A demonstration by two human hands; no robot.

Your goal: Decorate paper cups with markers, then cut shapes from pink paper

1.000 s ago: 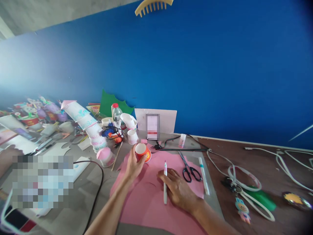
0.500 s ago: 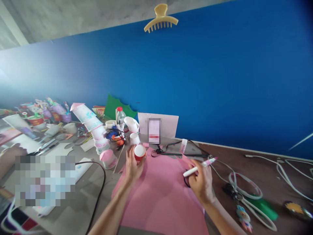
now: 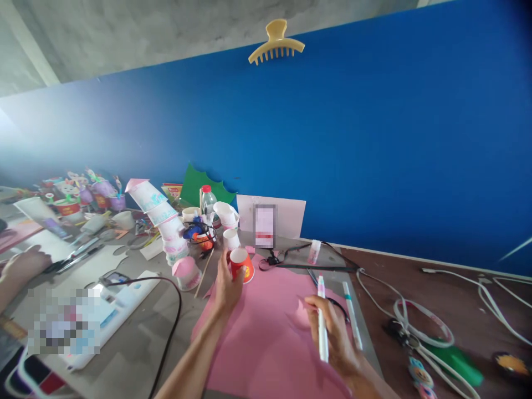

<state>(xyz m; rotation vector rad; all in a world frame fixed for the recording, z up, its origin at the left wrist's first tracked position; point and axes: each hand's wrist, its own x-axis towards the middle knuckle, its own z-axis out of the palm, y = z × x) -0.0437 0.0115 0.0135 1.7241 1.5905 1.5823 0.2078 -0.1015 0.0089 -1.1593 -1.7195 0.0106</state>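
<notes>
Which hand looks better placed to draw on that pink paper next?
Probably the right hand: it holds the marker, close to the pink paper, while the left hand grips the red cup.

One head-worn camera looks (forward and down) across the table [image 3: 128,349] toward a wall [image 3: 374,138].

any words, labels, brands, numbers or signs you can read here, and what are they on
None can be read for certain.
Red cup in the left hand: yellow marking, too small to make out.
Red and yellow packet by the green card: print too small.
Propped screen: pixelated, unreadable.
</notes>
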